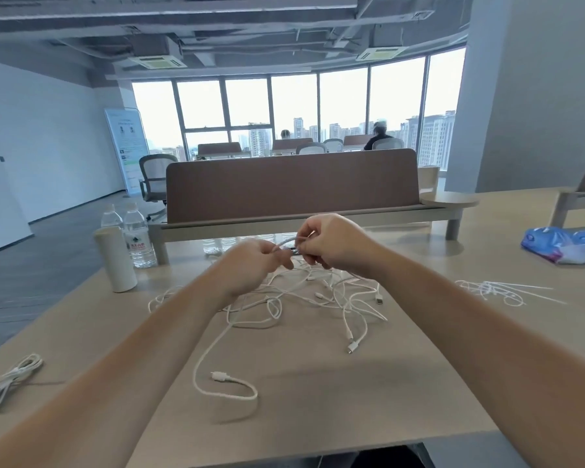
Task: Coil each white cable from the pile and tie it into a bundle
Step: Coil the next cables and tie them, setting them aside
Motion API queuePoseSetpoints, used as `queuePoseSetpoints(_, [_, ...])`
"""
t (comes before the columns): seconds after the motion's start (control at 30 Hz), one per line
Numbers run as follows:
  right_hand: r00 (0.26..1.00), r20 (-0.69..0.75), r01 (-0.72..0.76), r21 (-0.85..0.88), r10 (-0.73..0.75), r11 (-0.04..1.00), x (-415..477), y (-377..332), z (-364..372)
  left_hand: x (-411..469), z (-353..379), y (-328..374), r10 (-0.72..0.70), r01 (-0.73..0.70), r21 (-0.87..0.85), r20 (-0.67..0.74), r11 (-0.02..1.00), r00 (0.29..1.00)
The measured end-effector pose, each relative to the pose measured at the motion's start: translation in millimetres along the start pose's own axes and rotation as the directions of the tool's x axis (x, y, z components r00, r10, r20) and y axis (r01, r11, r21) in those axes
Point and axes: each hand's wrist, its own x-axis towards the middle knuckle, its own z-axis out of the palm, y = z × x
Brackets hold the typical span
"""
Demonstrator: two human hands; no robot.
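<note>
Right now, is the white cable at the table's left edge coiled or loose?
Coiled: the white cable lies gathered in narrow parallel loops; tie not discernible.

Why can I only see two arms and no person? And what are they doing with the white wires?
The camera sits on the person's head, looking down, so you see only their own arms. The left hand and right hand both pinch one white cable, lifted above the table. Below lies a tangled pile of white cables. Far left lies a bundle already coiled. Thin white ties lie on the right. Water bottles and a white flask stand left.
</note>
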Motion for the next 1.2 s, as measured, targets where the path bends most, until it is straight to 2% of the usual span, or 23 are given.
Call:
queuePoseSetpoints(0.07, [0.996,0.077,-0.046,-0.09,0.053,0.995,-4.1,11.1,-5.8,4.9,-3.7,-3.8,-0.008,0.004,-0.066,-0.067,0.998,0.998])
queuePoseSetpoints(0.17, [0.949,0.252,-0.124,-0.25,0.188,0.96,-14.0,33.7,-15.6,11.5,-11.3,-11.5,-0.051,0.031,-0.229,-0.084,0.973,0.995])
queuePoseSetpoints(0.23, [0.944,0.238,-0.135,-0.349,0.227,0.927,-18.6,47.3,-22.0,14.2,-12.3,-16.8,-0.083,0.059,-0.265,-0.08,0.962,0.993])
queuePoseSetpoints(0.27, [0.957,0.196,-0.131,-0.367,0.214,0.921,-19.3,52.8,-24.7,15.6,-11.0,-19.5,-0.094,0.069,-0.261,-0.083,0.963,0.992])
queuePoseSetpoints(0.4, [0.985,0.092,-0.129,-0.155,0.145,0.979,-16.7,53.7,-30.5,17.1,0.1,-21.4,-0.125,0.124,-0.069,-0.016,0.99,0.992])
queuePoseSetpoints(0.53, [0.986,0.124,-0.091,-0.138,0.109,0.986,-12.3,27.7,-33.8,17.4,12.2,-27.2,-0.149,0.148,-0.017,-0.01,0.989,0.989])
queuePoseSetpoints(0.6, [0.981,0.149,-0.102,-0.171,0.128,0.98,-10.0,17.2,-31.2,16.3,15.5,-24.1,-0.089,0.092,0.073,-0.049,0.993,0.995])
queuePoseSetpoints(0.67, [0.982,0.128,-0.111,-0.215,0.141,0.97,-8.0,12.0,-23.7,12.3,18.9,-14.2,-0.029,0.033,0.09,-0.042,0.995,0.999])
queuePoseSetpoints(0.8, [0.985,0.107,-0.113,-0.213,0.138,0.971,-4.4,10.2,-7.7,6.8,30.5,3.2,-0.005,0.027,-0.169,0.129,0.985,0.992])
queuePoseSetpoints(0.9, [0.988,0.062,-0.125,-0.211,0.141,0.969,-0.1,16.8,-2.8,4.7,36.0,7.6,-0.008,0.104,-0.402,0.234,0.91,0.972])
queuePoseSetpoints(0.97, [0.99,0.056,-0.114,-0.203,0.128,0.972,2.1,26.0,-1.2,7.9,36.9,3.3,-0.019,0.1,-0.405,0.2,0.909,0.98])
queuePoseSetpoints(1.07, [0.984,0.107,-0.115,-0.237,0.144,0.965,1.0,44.7,-1.7,12.5,33.9,-3.0,-0.022,0.05,-0.397,0.075,0.916,0.997])
queuePoseSetpoints(1.13, [0.962,0.187,-0.139,-0.287,0.197,0.948,-3.5,57.0,-3.8,14.6,28.6,-4.6,-0.029,0.043,-0.46,0.036,0.887,0.999])
queuePoseSetpoints(1.2, [0.933,0.248,-0.144,-0.411,0.262,0.9,-7.4,69.9,-6.2,17.4,22.5,-5.6,-0.071,0.064,-0.566,0.01,0.822,0.997])
